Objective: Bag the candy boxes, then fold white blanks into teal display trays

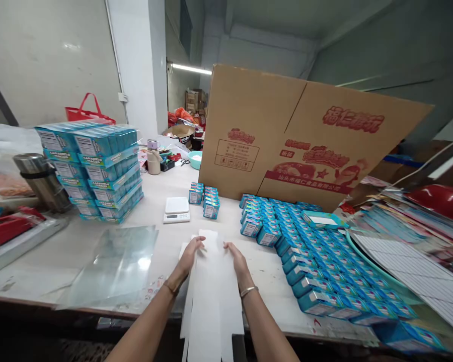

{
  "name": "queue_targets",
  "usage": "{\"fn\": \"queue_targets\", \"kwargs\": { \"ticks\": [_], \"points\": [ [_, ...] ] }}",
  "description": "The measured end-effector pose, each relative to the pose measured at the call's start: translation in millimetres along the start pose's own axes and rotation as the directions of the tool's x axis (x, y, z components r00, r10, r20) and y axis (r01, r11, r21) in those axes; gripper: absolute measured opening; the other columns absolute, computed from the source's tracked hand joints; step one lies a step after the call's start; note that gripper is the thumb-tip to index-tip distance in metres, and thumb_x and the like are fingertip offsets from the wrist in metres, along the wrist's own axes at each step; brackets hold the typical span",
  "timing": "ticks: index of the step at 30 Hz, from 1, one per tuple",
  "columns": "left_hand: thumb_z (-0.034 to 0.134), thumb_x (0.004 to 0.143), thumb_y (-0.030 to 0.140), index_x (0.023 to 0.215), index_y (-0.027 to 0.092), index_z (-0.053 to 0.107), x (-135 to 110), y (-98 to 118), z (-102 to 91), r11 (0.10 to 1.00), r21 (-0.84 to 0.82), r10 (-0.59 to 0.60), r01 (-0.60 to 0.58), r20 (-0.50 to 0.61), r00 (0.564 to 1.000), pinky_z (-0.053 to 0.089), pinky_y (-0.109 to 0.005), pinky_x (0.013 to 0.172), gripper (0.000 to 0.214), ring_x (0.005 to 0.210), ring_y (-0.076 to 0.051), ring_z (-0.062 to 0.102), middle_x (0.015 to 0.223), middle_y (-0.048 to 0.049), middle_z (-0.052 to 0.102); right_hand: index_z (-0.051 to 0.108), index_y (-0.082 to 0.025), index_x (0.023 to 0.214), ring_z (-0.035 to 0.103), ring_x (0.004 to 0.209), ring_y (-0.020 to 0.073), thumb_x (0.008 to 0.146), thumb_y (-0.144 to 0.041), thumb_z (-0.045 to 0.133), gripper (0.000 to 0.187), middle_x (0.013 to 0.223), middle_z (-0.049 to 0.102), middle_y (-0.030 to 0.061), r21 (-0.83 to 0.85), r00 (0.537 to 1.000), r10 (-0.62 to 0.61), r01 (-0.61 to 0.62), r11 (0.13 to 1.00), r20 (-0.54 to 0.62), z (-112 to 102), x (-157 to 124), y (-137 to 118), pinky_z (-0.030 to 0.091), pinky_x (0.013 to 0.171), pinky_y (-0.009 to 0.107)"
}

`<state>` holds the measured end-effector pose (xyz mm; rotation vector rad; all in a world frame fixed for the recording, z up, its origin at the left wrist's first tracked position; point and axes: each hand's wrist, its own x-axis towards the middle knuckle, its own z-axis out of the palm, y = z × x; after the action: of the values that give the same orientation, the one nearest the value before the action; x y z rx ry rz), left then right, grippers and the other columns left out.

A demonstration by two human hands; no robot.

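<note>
Overhanging the near edge of the white tabletop (264,306) was a long, flat piece of white card (211,301), plain side up, between both hands. Thin bangles on both wrists: left bangle (171,288), right bangle (248,291). Left hand (189,254) was at the card's left edge, fingers curled, tips over the surface. Right hand (237,259) was at its right edge, fingers bent inward. Couldn't tell if either hand actually pinched the card.

Clear, glossy plastic sheet (117,261) lay flat left of the card. Right of it: big block of small blue cardboard boxes (324,266) in tight rows, then, further right, a white ruled sheet (419,271) over a teal-rimmed tray (381,284).

Just beyond the card's far end, slightly left: white digital kitchen scale (176,209). Beside that, straight past the card, a small cluster of matching blue boxes (210,208). Far left of the card stood a tall stack of blue film-wrapped packs (109,161), steel flask (43,181) next to it.

Behind everything past the card, big printed brown cardboard carton (256,125) stood, leaning back. Beige bottle with a lilac cap (153,160) sat beyond the card, to the left.
</note>
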<state>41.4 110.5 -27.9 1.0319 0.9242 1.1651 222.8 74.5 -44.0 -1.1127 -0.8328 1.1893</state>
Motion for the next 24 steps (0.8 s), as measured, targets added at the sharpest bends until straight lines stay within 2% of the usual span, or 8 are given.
{"fn": "queue_targets", "kwargs": {
  "ticks": [3,6,8,11,13,17,21,24],
  "points": [
    [0.058,0.073,0.04,0.094,0.015,0.062,7,-22,12.4,0.989,0.144,0.043,-0.023,-0.143,0.989,0.041,-0.037,0.091,0.033,0.099,-0.025,0.057,0.096,-0.0075,0.063,0.06,-0.019,0.07,0.057,0.091,0.0224,0.071,-0.056,0.054,0.037,0.086,0.065,0.0046,-0.304,0.995,-0.098,0.085,0.949,-0.027,5,16,18,0.041,0.088,0.034],
    [0.061,0.074,0.041,0.125,0.016,0.046,10,-37,13.2,0.993,0.11,0.082,-0.05,-0.307,0.948,0.041,-0.035,0.093,0.059,0.111,-0.025,0.053,0.121,-0.0128,0.054,0.063,-0.018,0.089,0.056,0.1,0.0236,0.073,-0.062,0.046,0.05,0.1,0.065,0.0097,-0.355,0.987,-0.111,0.064,0.933,-0.115,9,29,34,0.042,0.089,0.034],
    [0.064,0.073,0.04,0.133,0.015,0.038,12,-41,7.6,0.998,0.038,0.065,-0.055,-0.344,0.937,0.041,-0.034,0.093,0.071,0.116,-0.025,0.052,0.132,-0.016,0.048,0.062,-0.018,0.1,0.055,0.106,0.0238,0.073,-0.062,0.046,0.054,0.111,0.063,0.0115,-0.326,0.985,-0.088,0.034,0.945,-0.151,10,33,39,0.043,0.089,0.035],
    [0.061,0.075,0.04,0.127,0.014,0.05,16,-39,-0.9,0.998,-0.035,0.038,-0.046,-0.204,0.978,0.041,-0.035,0.095,0.06,0.116,-0.025,0.052,0.129,-0.0154,0.054,0.065,-0.017,0.095,0.057,0.106,0.024,0.074,-0.059,0.047,0.05,0.111,0.065,0.0115,-0.297,0.994,-0.083,0.058,0.953,-0.072,10,33,39,0.041,0.092,0.035],
    [0.056,0.078,0.042,0.114,0.014,0.062,18,-37,-2.5,0.997,0.027,0.079,-0.076,-0.118,0.99,0.041,-0.035,0.095,0.046,0.113,-0.025,0.055,0.121,-0.0123,0.062,0.066,-0.017,0.082,0.058,0.101,0.024,0.078,-0.058,0.044,0.046,0.103,0.068,0.0107,-0.312,0.993,-0.106,0.088,0.946,-0.043,12,31,36,0.039,0.094,0.036],
    [0.049,0.082,0.05,0.093,0.016,0.072,20,-38,2.8,0.977,0.182,0.133,-0.114,-0.095,0.987,0.04,-0.038,0.096,0.042,0.103,-0.025,0.059,0.103,-0.0086,0.07,0.058,-0.02,0.067,0.06,0.093,0.0238,0.08,-0.055,0.042,0.041,0.09,0.069,0.0091,-0.364,0.987,-0.109,0.059,0.93,-0.116,23,26,31,0.042,0.088,0.035],
    [0.051,0.08,0.055,0.098,0.015,0.071,23,-41,3.5,0.984,0.157,0.093,-0.08,-0.082,0.992,0.042,-0.039,0.094,0.048,0.102,-0.026,0.06,0.105,-0.0104,0.07,0.057,-0.019,0.087,0.061,0.088,0.0202,0.083,-0.052,0.041,0.037,0.092,0.068,0.0089,-0.307,0.964,-0.156,0.084,0.948,-0.217,35,20,29,0.045,0.079,0.031],
    [0.051,0.08,0.056,0.106,0.015,0.068,25,-39,-4.1,0.992,0.113,0.054,-0.05,-0.033,0.998,0.042,-0.039,0.095,0.051,0.109,-0.027,0.058,0.117,-0.0122,0.066,0.059,-0.018,0.094,0.061,0.082,0.0175,0.086,-0.05,0.036,0.041,0.088,0.067,0.0058,-0.451,0.96,-0.235,0.143,0.881,-0.154,36,19,23,0.045,0.073,0.027]
  ]
}}
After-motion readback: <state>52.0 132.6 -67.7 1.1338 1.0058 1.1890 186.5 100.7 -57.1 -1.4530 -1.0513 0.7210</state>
